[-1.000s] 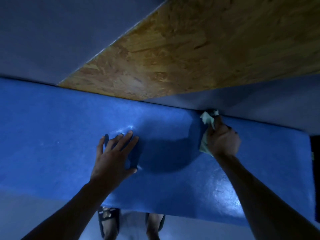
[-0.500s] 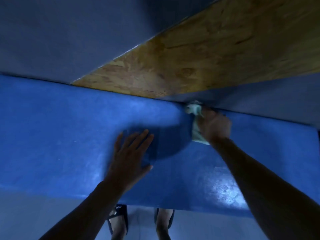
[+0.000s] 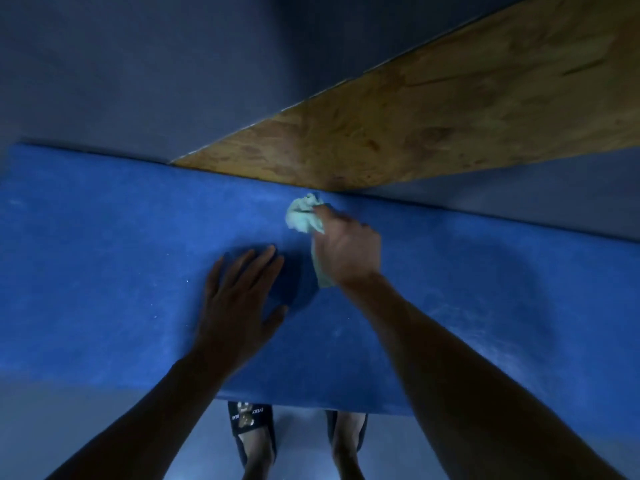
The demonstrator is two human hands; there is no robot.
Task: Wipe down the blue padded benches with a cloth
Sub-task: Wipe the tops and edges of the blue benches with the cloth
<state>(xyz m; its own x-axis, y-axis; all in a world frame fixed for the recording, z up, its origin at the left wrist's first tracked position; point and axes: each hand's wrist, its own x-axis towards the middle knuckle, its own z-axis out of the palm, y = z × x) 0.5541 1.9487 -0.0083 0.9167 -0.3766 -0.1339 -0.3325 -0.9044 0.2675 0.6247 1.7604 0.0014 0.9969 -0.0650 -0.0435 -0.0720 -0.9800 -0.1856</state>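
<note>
A blue padded bench (image 3: 104,265) runs across the view from left to right. My right hand (image 3: 346,249) grips a crumpled pale green cloth (image 3: 302,216) and holds it against the bench near its far edge. A strip of the cloth hangs out below the hand. My left hand (image 3: 239,299) lies flat on the padding just left of the right hand, fingers straight and spread.
A chipboard panel (image 3: 433,126) slants down to the bench's far edge at the right. A dark blue-grey wall (image 3: 138,71) stands behind the bench. My feet in dark sandals (image 3: 251,424) stand on the floor at the bench's near edge.
My right hand has slid the cloth leftward along the far edge of the bench. My left hand stays flat on the padding, now closer to the right hand.
</note>
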